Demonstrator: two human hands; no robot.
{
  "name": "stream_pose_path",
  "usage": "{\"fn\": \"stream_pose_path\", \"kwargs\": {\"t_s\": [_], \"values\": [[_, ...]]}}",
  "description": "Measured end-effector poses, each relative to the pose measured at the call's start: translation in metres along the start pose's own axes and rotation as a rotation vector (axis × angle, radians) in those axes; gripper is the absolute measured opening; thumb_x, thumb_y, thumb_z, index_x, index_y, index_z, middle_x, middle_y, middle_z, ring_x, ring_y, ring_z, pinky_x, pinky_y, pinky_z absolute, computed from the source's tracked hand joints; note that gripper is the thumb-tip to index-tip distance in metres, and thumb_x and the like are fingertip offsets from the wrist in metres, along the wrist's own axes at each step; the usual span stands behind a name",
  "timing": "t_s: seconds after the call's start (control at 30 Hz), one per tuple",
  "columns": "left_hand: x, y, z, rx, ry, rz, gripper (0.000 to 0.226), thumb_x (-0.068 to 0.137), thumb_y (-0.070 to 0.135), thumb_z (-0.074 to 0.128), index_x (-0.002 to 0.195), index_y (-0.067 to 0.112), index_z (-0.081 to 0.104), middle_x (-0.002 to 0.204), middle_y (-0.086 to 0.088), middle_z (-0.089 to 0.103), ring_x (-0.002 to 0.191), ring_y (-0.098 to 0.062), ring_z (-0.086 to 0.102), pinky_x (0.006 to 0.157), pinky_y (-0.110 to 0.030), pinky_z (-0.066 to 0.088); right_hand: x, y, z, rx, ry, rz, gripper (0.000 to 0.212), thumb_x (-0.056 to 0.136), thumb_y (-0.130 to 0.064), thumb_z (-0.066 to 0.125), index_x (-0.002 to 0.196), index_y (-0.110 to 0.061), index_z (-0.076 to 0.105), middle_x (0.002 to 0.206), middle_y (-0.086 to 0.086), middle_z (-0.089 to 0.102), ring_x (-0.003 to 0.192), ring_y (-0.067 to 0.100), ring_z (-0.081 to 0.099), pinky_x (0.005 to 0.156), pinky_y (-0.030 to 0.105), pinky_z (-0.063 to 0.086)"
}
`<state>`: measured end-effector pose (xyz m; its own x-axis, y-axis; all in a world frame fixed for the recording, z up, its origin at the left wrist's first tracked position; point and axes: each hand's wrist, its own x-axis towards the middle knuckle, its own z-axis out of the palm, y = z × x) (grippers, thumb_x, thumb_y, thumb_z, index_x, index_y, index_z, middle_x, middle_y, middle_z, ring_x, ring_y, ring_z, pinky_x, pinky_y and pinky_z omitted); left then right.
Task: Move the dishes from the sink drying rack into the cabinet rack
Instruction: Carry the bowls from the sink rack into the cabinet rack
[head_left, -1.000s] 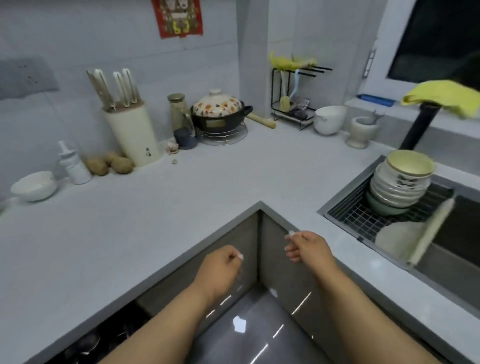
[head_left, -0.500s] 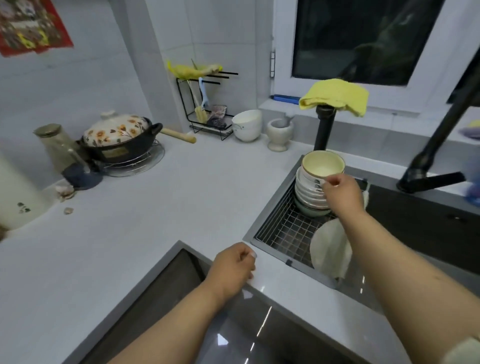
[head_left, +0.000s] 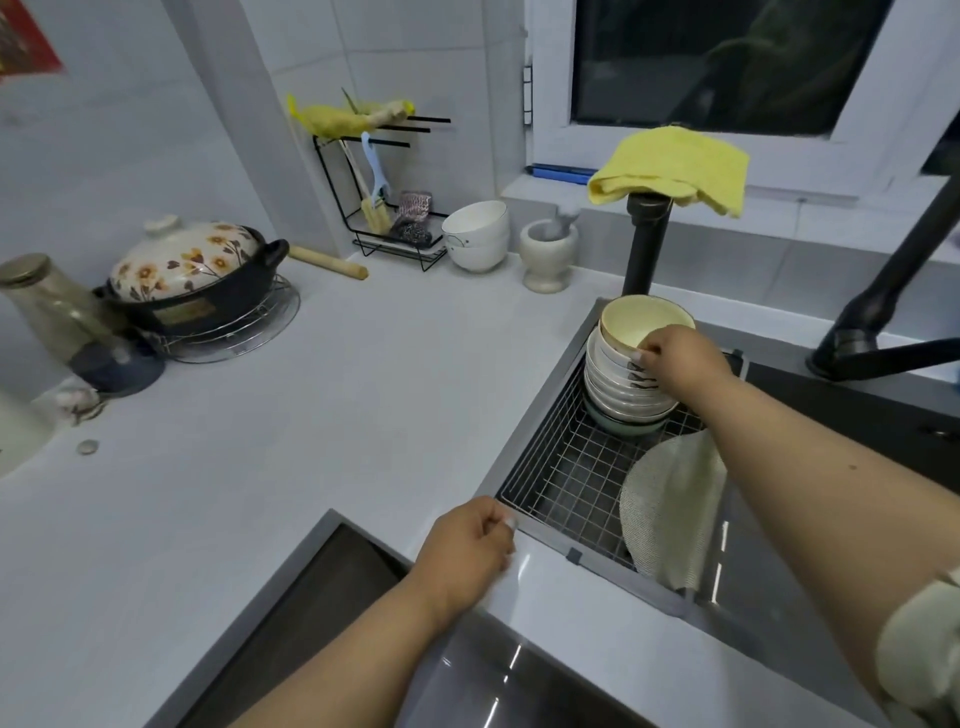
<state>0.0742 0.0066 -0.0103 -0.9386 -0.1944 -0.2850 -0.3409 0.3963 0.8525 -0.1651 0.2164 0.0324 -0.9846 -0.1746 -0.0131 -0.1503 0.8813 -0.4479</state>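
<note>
A stack of several bowls (head_left: 618, 384) stands at the far end of the wire drying rack (head_left: 561, 467) set in the sink. The top bowl (head_left: 636, 322) is cream inside. My right hand (head_left: 675, 361) grips the near side of the stack just under the top bowl's rim, thumb at the rim and fingers curled on the bowls' sides. A pale plate (head_left: 670, 509) leans on edge at the rack's near right. My left hand (head_left: 467, 551) rests in a loose fist on the counter's inner corner, holding nothing.
A black tap post with a yellow cloth (head_left: 670, 166) rises right behind the bowls, and a black faucet (head_left: 878, 317) slants at right. Two white bowls (head_left: 475, 234), a mortar (head_left: 548, 252), a utensil stand (head_left: 389, 208) and a flowered pot (head_left: 192, 275) sit on the white counter (head_left: 311, 415).
My view has closed in on the sink. My right hand has settled from the top bowl's rim onto the side of the stack. The left hand stays at the counter corner.
</note>
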Motion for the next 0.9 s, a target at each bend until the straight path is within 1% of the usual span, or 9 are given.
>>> {"fn": "stream_pose_path", "kwargs": {"t_s": [0.07,0.17,0.33,0.47,0.57,0.63,0.73,0.83,0.9], "values": [[0.003,0.001,0.000,0.008,0.001,-0.004,0.016,0.093,0.018,0.053,0.081,0.017,0.062,0.072,-0.002,0.068,0.058,-0.008,0.060,0.065,-0.021,0.050,0.006,-0.004,-0.002,0.011,0.027,-0.011,0.028,0.095,-0.025,0.054,0.072,-0.009,0.058,0.070,0.006,0.054,0.067,0.024,0.049,0.057,0.028,0.034],[0.005,0.002,0.001,-0.002,0.001,-0.015,0.016,0.093,0.019,0.053,0.081,0.014,0.062,0.073,-0.003,0.069,0.060,-0.010,0.062,0.068,-0.025,0.051,0.009,-0.009,-0.004,0.035,0.134,-0.046,0.022,0.095,-0.019,0.053,0.086,-0.003,0.064,0.085,0.011,0.057,0.077,0.026,0.051,0.069,0.030,0.037],[0.001,0.006,-0.002,-0.011,0.013,-0.012,0.017,0.094,0.015,0.050,0.082,0.013,0.062,0.075,-0.007,0.068,0.059,-0.009,0.060,0.062,-0.015,0.049,0.007,-0.006,0.000,0.136,0.279,-0.111,0.026,0.093,-0.023,0.055,0.075,-0.006,0.063,0.085,0.016,0.063,0.073,0.030,0.063,0.070,0.038,0.053],[-0.002,0.005,-0.009,-0.064,0.044,-0.039,0.018,0.094,0.014,0.050,0.081,0.015,0.062,0.076,-0.004,0.068,0.062,-0.009,0.063,0.063,-0.015,0.051,-0.029,-0.025,0.000,0.176,0.445,-0.181,0.019,0.094,-0.016,0.055,0.091,-0.001,0.067,0.097,0.015,0.060,0.079,0.020,0.052,0.067,0.028,0.037],[-0.004,0.004,-0.018,-0.112,0.125,-0.076,0.018,0.095,0.017,0.051,0.086,0.010,0.064,0.077,-0.002,0.068,0.065,-0.010,0.064,0.072,-0.026,0.055,-0.076,-0.043,0.019,0.231,0.500,-0.274,0.014,0.091,-0.009,0.058,0.096,0.001,0.066,0.099,0.014,0.060,0.079,0.020,0.052,0.068,0.026,0.038],[-0.006,0.008,-0.027,-0.218,0.191,-0.114,0.018,0.095,0.014,0.049,0.090,0.005,0.064,0.078,-0.005,0.068,0.065,-0.013,0.063,0.069,-0.028,0.055,-0.105,-0.056,0.039,0.232,0.496,-0.377,0.010,0.087,-0.007,0.063,0.093,0.000,0.067,0.092,0.013,0.062,0.079,0.023,0.057,0.069,0.022,0.040],[-0.015,0.015,-0.046,-0.469,0.257,-0.174,0.023,0.099,0.019,0.043,0.095,0.005,0.061,0.086,-0.014,0.064,0.071,-0.023,0.063,0.065,-0.032,0.053,-0.147,-0.084,0.065,0.280,0.477,-0.565,0.017,0.084,-0.014,0.060,0.089,-0.001,0.070,0.088,0.011,0.065,0.081,0.013,0.052,0.071,0.015,0.038],[-0.040,0.013,-0.066,-0.728,0.247,-0.212,0.042,0.100,0.044,0.033,0.108,0.012,0.058,0.101,-0.020,0.066,0.085,-0.031,0.069,0.066,-0.038,0.058,-0.192,-0.115,0.081,0.310,0.376,-0.743,0.028,0.088,-0.022,0.050,0.092,-0.003,0.071,0.090,0.008,0.067,0.080,0.011,0.058,0.073,0.017,0.048],[-0.063,0.004,-0.080,-0.907,0.214,-0.195,0.053,0.095,0.057,0.031,0.119,0.017,0.056,0.109,-0.019,0.067,0.093,-0.034,0.069,0.066,-0.041,0.057,-0.218,-0.134,0.091,0.336,0.323,-0.842,0.028,0.088,-0.021,0.051,0.090,-0.004,0.073,0.087,0.008,0.067,0.080,0.010,0.056,0.073,0.016,0.047]]}}
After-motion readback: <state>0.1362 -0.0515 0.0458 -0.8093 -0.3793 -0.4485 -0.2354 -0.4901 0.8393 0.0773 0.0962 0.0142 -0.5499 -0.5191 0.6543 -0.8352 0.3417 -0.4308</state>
